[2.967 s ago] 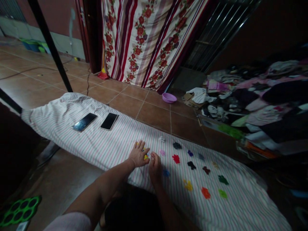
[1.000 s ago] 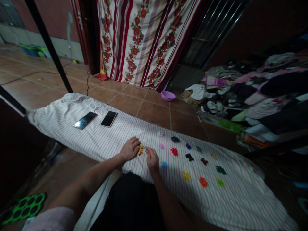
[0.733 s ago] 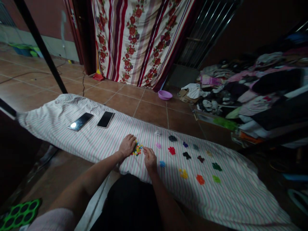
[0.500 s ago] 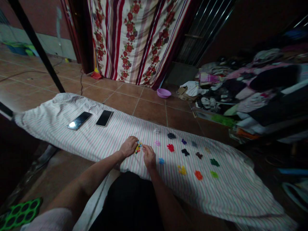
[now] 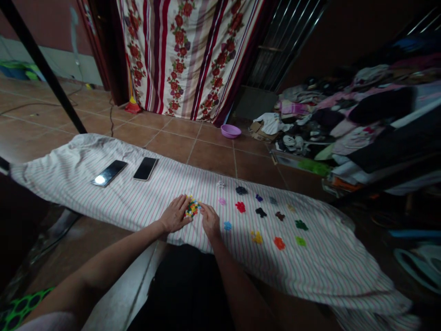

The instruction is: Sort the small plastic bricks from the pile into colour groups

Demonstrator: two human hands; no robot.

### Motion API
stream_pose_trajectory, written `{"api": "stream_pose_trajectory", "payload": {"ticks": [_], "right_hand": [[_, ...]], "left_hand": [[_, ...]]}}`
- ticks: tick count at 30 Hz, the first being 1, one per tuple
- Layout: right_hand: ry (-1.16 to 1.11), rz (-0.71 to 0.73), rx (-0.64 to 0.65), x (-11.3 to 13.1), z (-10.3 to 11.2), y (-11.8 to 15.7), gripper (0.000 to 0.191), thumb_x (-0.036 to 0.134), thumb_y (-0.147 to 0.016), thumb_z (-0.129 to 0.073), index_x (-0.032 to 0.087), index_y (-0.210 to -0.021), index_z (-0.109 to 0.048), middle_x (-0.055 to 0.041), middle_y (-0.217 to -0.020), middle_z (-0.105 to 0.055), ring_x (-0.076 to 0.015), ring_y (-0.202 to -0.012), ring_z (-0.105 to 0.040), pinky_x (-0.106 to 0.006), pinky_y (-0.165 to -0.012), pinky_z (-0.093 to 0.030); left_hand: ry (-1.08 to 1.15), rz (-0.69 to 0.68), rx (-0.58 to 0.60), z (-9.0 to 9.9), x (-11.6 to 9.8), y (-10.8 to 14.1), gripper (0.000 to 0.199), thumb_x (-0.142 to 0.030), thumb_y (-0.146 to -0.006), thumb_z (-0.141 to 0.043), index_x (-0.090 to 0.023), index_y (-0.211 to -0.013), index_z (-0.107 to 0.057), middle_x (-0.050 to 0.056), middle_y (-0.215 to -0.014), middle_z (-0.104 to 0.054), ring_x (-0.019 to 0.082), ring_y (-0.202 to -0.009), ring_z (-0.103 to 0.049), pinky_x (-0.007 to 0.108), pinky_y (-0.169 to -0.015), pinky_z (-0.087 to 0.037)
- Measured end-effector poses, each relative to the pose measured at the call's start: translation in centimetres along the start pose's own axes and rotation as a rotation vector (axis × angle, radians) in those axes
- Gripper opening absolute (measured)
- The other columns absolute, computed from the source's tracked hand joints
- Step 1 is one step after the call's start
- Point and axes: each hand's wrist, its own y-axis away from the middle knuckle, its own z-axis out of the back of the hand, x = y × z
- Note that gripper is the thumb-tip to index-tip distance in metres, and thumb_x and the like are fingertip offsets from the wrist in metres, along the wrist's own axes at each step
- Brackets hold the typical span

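Note:
A small heap of mixed coloured pieces [image 5: 192, 209], mostly yellow, green and blue, lies on the striped cloth between my hands. My left hand [image 5: 175, 214] rests flat at the heap's left side, fingers stretched out and their tips touching its edge. At the right side, my right hand [image 5: 210, 221] has its fingers bent together at the pieces; anything between the tips is too small to make out. To the right sit single-colour clusters, among them a light blue cluster [image 5: 228, 225], a red cluster [image 5: 240, 207], a yellow cluster [image 5: 257, 237] and an orange cluster [image 5: 279, 243].
Two phones [image 5: 145, 168] lie on the striped cloth [image 5: 144, 202] at the left. Beyond it, a pink basin [image 5: 230, 131] stands on the tiled floor before a flowered curtain [image 5: 186, 59]. Heaped clothes [image 5: 310, 119] fill the right background, and a dark pole [image 5: 44, 69] slants at the left.
The left hand has opened out flat and shifted slightly left, showing more of the heap. My right hand stays near its right edge. The whole view has shifted a little.

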Motion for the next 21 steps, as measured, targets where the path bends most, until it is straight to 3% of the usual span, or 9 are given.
{"api": "stream_pose_trajectory", "payload": {"ticks": [4,8,13,16,21], "right_hand": [[-0.036,0.036,0.034,0.0,-0.1,0.1,0.044,0.019,-0.092,-0.034,0.022,-0.128,-0.058,-0.0080,-0.111,-0.068,-0.0162,-0.092,-0.067,-0.032,-0.087,-0.057],[-0.126,0.040,0.025,-0.6,-0.3,0.2,0.048,0.019,-0.092,-0.033,0.020,-0.137,-0.047,-0.0114,-0.118,-0.064,-0.0171,-0.097,-0.066,-0.033,-0.082,-0.059],[-0.087,-0.051,-0.173,-1.2,-0.2,0.1,0.043,0.019,-0.090,-0.032,0.017,-0.126,-0.055,-0.0121,-0.106,-0.064,-0.0176,-0.089,-0.065,-0.033,-0.072,-0.060],[-0.056,-0.062,-0.187,-1.2,-0.2,0.1,0.040,0.018,-0.088,-0.034,0.017,-0.120,-0.058,-0.0115,-0.102,-0.064,-0.0182,-0.089,-0.065,-0.035,-0.075,-0.059],[-0.101,-0.099,-0.181,-1.1,-0.3,0.1,0.037,0.019,-0.089,-0.033,0.016,-0.114,-0.060,-0.0120,-0.102,-0.064,-0.0171,-0.085,-0.066,-0.031,-0.068,-0.060]], "left_hand": [[-0.111,-0.005,0.004,-1.0,-0.4,-0.7,0.066,-0.052,-0.093,-0.033,-0.012,-0.146,-0.031,0.020,-0.151,-0.035,0.032,-0.143,-0.028,0.051,-0.112,-0.031],[-0.153,-0.019,-0.042,-0.7,-1.5,-2.1,0.059,-0.046,-0.094,-0.033,-0.014,-0.143,-0.037,0.020,-0.149,-0.037,0.033,-0.142,-0.029,0.051,-0.111,-0.032],[-0.153,-0.074,-0.050,-0.2,-2.8,-3.7,0.047,-0.045,-0.092,-0.041,-0.026,-0.133,-0.051,0.010,-0.144,-0.048,0.030,-0.137,-0.038,0.051,-0.110,-0.032],[-0.146,-0.152,-0.018,-0.3,-3.2,-4.1,0.041,-0.041,-0.090,-0.045,-0.025,-0.126,-0.056,0.007,-0.136,-0.054,0.028,-0.131,-0.044,0.049,-0.109,-0.034],[-0.124,-0.143,-0.039,-0.3,-2.9,-4.1,0.030,-0.030,-0.093,-0.040,-0.020,-0.110,-0.062,0.009,-0.123,-0.062,0.023,-0.123,-0.051,0.044,-0.107,-0.038]]}}
